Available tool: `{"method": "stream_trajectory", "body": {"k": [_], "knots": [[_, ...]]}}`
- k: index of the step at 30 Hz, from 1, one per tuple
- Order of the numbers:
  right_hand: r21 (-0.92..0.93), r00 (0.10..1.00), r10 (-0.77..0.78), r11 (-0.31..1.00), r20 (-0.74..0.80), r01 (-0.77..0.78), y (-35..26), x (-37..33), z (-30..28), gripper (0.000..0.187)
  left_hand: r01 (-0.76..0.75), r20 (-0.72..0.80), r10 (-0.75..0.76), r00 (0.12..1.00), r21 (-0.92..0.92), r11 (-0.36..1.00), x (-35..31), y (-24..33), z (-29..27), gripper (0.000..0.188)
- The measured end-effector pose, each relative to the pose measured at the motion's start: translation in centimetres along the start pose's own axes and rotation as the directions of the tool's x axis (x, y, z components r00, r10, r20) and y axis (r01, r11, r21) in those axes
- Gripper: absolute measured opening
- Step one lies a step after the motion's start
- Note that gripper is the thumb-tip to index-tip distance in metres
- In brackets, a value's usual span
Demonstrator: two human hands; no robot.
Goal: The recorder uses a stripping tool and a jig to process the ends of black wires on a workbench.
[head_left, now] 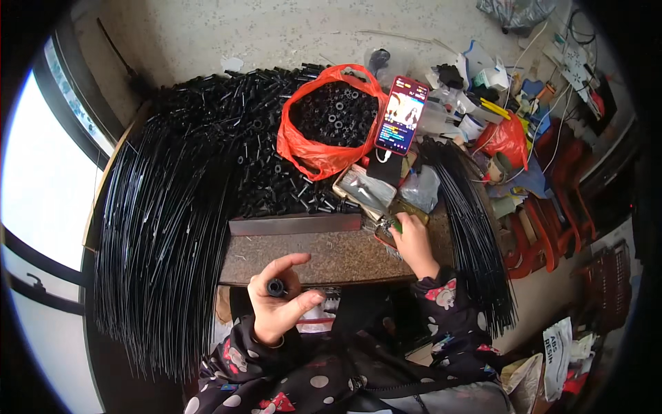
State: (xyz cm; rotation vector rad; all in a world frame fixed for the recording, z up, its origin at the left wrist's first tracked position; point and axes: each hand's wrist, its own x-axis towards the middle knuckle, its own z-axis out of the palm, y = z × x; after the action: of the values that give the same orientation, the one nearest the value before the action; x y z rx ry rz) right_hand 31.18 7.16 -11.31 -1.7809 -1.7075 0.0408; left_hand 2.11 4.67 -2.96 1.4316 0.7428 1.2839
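Note:
My left hand (279, 303) is raised in front of the table edge. Its lower fingers curl round a short black plastic tube (276, 286) whose round end faces up, while thumb and forefinger stand apart. Farther right, my right hand (414, 243) reaches into a small open box (385, 239) of tiny metal parts. Its fingertips close on a small green thing (396, 225), mostly hidden by the fingers. Just behind lies an open carton (369, 188) with a clear plastic sheet or bag in it.
Black tubular parts (269, 138) heap up behind a low dark strip (295, 224). Beyond are a red bag (293, 148) of black ring-like parts and an upright phone (402, 116). Bundles of thin black rods hang over the edge at left (158, 255) and right (472, 221). Red stools (552, 231) stand at right.

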Motion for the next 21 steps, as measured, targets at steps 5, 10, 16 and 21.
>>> {"method": "stream_trajectory", "body": {"k": [5, 10, 16, 21], "knots": [[-0.078, 0.996, -0.053, 0.995, 0.070, 0.059, -0.6, 0.6, 0.7, 0.021, 0.009, 0.038, -0.010, 0.999, 0.017, 1.000, 0.4, -0.5, -0.1, 0.050], [-0.117, 0.989, -0.121, 0.985, 0.080, 0.130, -1.3, 0.6, 0.7, 0.025, -0.019, 0.039, 0.017, 0.999, 0.032, 0.999, 0.2, -0.9, -0.6, 0.042], [-0.161, 0.990, -0.142, 0.976, 0.028, 0.144, -0.4, 0.2, 0.8, 0.015, 0.014, 0.020, -0.015, 1.000, 0.037, 0.999, -0.7, 0.5, -0.4, 0.034], [0.045, 0.991, 0.095, 0.995, -0.089, -0.091, 0.9, 0.1, 1.1, 0.020, 0.008, -0.010, -0.008, 1.000, 0.047, 0.999, -1.9, 1.2, -0.9, 0.026]]}}
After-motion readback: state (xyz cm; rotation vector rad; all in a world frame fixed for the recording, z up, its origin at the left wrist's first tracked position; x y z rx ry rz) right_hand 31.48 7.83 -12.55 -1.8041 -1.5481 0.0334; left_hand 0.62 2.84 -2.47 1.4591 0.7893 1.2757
